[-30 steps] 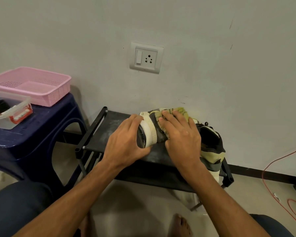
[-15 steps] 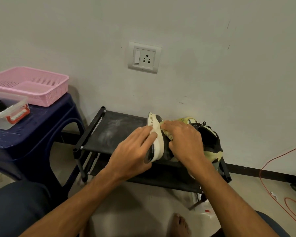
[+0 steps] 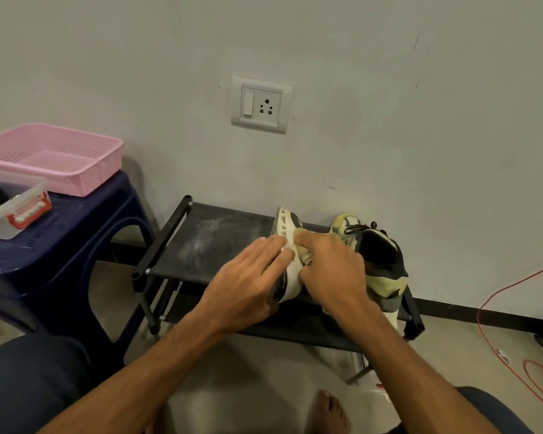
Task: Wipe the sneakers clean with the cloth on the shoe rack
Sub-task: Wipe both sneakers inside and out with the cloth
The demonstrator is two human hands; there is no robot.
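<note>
The task is judged to be partway through. One sneaker (image 3: 287,228) is tipped onto its side on the top shelf of the shoe rack (image 3: 242,220), near the shelf's middle, with its pale sole turned toward the rack's left end. The cloth (image 3: 304,256) is pressed against its upper just behind the sole's rim. This sneaker is therefore taken to be the one being wiped now. How much of it is clean cannot be told, since most of its upper is covered. The second sneaker (image 3: 381,261) stands upright at the rack's right end, heel toward the rack's front edge, just beside the right forearm. No cloth is on it, and whether it has been wiped cannot be read from its surface. A pale dusty smear (image 3: 201,245) is seen on the shelf's left half. At least the rest of the tipped sneaker is judged to be left, and possibly the second one.

The left hand (image 3: 248,283) is laid flat against the sole, fingers fairly straight and close together, fingertips at the sole's rim, so that the sneaker is steadied rather than gripped; its thumb cannot be made out. The right hand (image 3: 333,270) is curled over the cloth, which is bunched under its fingers and pushed onto the sneaker. Both forearms are stretched forward from the rack's front side and converge on the sneaker.
</note>
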